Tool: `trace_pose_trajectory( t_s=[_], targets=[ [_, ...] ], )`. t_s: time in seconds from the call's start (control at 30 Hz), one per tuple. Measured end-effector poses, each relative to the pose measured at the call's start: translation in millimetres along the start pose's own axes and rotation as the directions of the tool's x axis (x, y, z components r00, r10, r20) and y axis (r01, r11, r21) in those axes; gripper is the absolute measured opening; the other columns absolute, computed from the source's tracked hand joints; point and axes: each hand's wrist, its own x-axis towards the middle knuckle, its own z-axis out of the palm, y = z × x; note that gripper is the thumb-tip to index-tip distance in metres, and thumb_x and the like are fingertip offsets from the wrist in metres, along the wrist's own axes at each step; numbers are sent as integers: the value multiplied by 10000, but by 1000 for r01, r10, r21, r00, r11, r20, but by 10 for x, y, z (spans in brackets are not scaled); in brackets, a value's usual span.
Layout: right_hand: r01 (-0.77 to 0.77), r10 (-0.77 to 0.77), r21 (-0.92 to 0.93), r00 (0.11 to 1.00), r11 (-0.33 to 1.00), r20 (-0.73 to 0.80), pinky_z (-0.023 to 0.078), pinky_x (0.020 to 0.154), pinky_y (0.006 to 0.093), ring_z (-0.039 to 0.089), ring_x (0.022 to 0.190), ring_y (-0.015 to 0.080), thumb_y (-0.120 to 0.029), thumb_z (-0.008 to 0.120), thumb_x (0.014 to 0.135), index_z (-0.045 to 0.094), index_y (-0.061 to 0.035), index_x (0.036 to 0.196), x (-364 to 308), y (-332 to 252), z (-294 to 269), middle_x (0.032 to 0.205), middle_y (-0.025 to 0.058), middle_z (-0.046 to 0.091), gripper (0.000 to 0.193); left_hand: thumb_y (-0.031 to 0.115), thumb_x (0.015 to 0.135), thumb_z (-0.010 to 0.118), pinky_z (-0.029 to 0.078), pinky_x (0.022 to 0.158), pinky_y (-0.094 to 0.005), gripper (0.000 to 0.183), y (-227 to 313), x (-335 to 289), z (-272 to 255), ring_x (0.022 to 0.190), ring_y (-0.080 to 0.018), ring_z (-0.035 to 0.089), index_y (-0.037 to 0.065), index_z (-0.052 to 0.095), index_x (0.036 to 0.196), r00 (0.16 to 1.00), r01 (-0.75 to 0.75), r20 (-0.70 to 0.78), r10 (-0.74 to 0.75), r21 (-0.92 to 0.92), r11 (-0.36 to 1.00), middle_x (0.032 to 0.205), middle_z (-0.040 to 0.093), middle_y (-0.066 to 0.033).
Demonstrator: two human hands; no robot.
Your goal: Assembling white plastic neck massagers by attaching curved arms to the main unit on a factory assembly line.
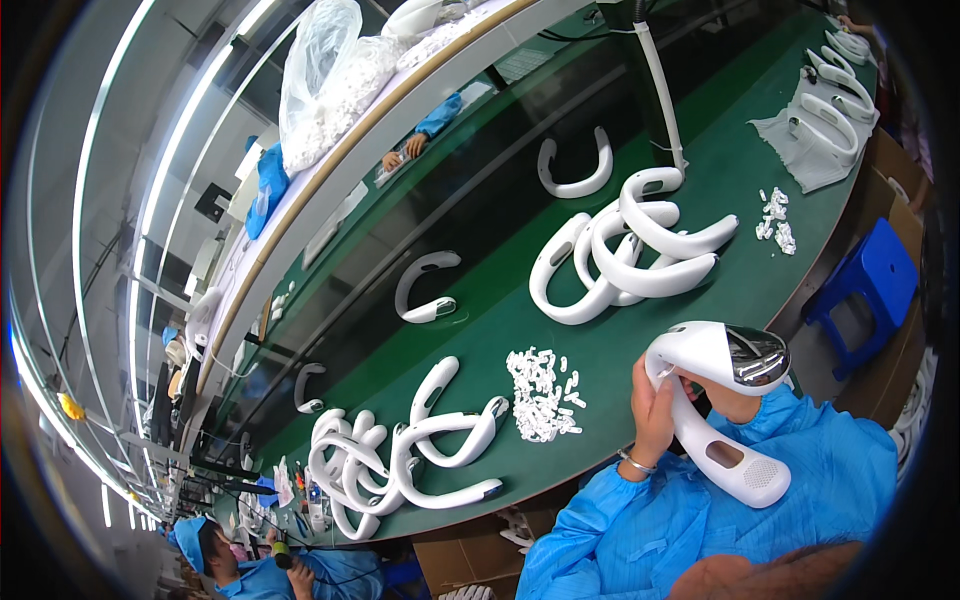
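A white C-shaped neckband device [712, 440] with a shiny chrome end is held up in front of my chest. My left hand [652, 412], with a bracelet at the wrist, is closed around its bent middle, thumb on the inner side. My right hand [738, 404] is behind the device, inside its curve; its fingers are mostly hidden. A dark slot and a patch of small holes show on the device's lower arm. To the left of my hands, a pile of small white plastic pieces [543, 395] lies on the green table [500, 340].
Heaps of similar white neckbands [630, 245] lie beyond and to the left [400, 450]. Single ones rest on a dark green belt [490, 190]. A lamp post [660, 100] stands behind. At right is a blue stool [870, 290]. A co-worker [250, 565] sits at lower left.
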Motion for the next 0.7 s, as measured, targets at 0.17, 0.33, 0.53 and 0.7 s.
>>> trace_pose_trajectory(
  t_s=[0.17,0.33,0.53,0.7],
  targets=[
    [70,-68,-31,996,997,52,439,869,292,558,967,166,-81,629,846,472,-24,1227,2,394,-59,1059,105,580,415,71,880,432,513,668,-286,478,26,-14,18,776,-147,570,4,282,1330,998,-53,32,51,51,997,994,539,-110],
    [75,-56,-104,983,992,173,310,1012,288,436,1166,167,-132,598,883,331,-39,1361,73,458,-135,1283,121,459,556,78,885,433,510,665,-283,457,9,-24,23,763,-144,570,4,301,1316,998,-52,26,52,6,999,989,538,-108],
    [160,-110,-200,965,967,240,288,1040,261,402,1221,162,-113,547,910,292,-24,1395,111,486,-125,1347,121,423,555,125,906,446,506,694,-281,410,21,-23,30,822,-141,563,9,333,1283,999,-35,35,34,4,999,1026,528,-100],
    [150,-110,-148,963,978,248,348,973,264,465,1128,159,-103,587,877,373,-21,1323,164,375,-92,1243,116,488,501,166,942,455,453,826,-269,359,-28,-20,49,967,-123,519,2,371,1251,994,-105,22,104,40,994,1102,519,-82]
  ],
)
